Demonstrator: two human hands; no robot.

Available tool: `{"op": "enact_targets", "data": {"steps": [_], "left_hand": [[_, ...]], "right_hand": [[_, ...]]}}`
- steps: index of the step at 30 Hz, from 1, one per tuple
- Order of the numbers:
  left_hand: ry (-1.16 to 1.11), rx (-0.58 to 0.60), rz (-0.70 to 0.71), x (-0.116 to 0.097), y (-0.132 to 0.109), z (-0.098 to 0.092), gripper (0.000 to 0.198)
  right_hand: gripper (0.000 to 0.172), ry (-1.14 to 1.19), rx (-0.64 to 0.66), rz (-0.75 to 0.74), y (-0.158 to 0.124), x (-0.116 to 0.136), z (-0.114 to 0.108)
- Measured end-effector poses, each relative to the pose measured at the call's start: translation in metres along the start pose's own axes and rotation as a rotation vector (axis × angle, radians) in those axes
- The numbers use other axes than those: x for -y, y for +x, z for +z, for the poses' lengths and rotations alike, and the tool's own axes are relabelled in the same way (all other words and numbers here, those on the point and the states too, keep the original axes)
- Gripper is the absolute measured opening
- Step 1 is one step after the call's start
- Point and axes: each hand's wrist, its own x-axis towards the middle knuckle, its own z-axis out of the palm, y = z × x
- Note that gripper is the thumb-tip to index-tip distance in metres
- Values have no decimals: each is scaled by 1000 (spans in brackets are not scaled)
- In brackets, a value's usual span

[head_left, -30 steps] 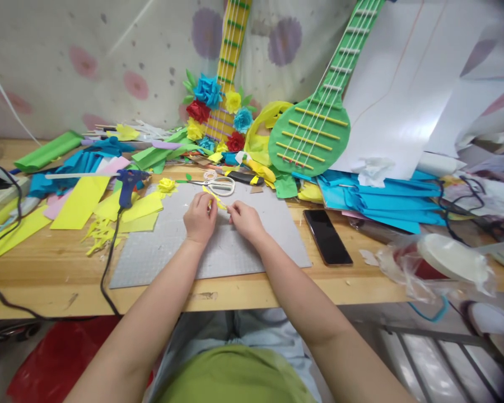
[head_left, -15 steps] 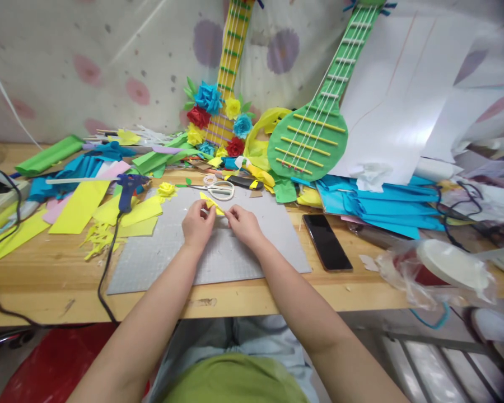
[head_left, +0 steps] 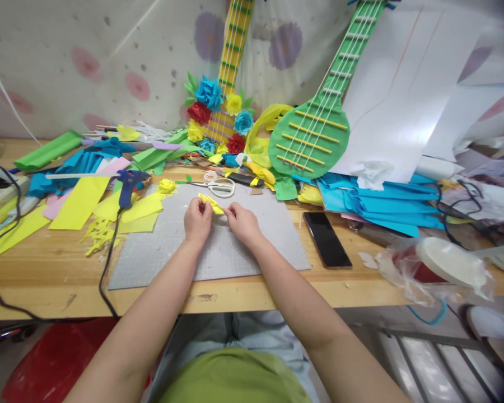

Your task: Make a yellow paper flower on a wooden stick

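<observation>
Between my two hands is a small piece of yellow crepe paper (head_left: 212,204), partly rolled or folded, held above the grey cutting mat (head_left: 151,252). My left hand (head_left: 197,220) pinches its left end, and my right hand (head_left: 242,222) pinches its lower right end. Fingers cover part of the paper. Just beyond it lie white-handled scissors (head_left: 223,188) and a black and yellow utility knife (head_left: 246,179). A finished yellow paper flower (head_left: 167,187) rests at the mat's far left edge.
To the left, a blue glue gun (head_left: 128,187) lies on yellow paper strips, its cord crossing the table. A black phone (head_left: 326,239) is right of the mat. Behind stand a green paper-covered instrument (head_left: 311,140) and a yellow one (head_left: 231,56) with paper flowers.
The yellow paper has turned slightly and looks more gathered between my fingers. Both hands stay in nearly the same place, still pinching. The whole view has shifted a little.
</observation>
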Motion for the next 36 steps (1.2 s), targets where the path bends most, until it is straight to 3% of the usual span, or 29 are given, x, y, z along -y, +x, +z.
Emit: {"op": "enact_targets", "data": {"steps": [11, 16, 22, 27, 36], "left_hand": [[-26, 27, -31, 2, -2, 3, 15], [112, 3, -41, -1, -2, -1, 16], [172, -9, -81, -3, -1, -4, 18], [156, -15, -23, -3, -2, -3, 17], [208, 9, 34, -4, -3, -1, 9]], "right_hand": [[21, 25, 24, -91, 1, -3, -1], [24, -15, 33, -115, 3, -8, 1], [22, 125, 48, -128, 4, -13, 1], [16, 140, 41, -147, 3, -13, -3], [24, -19, 34, -151, 4, -12, -3]]}}
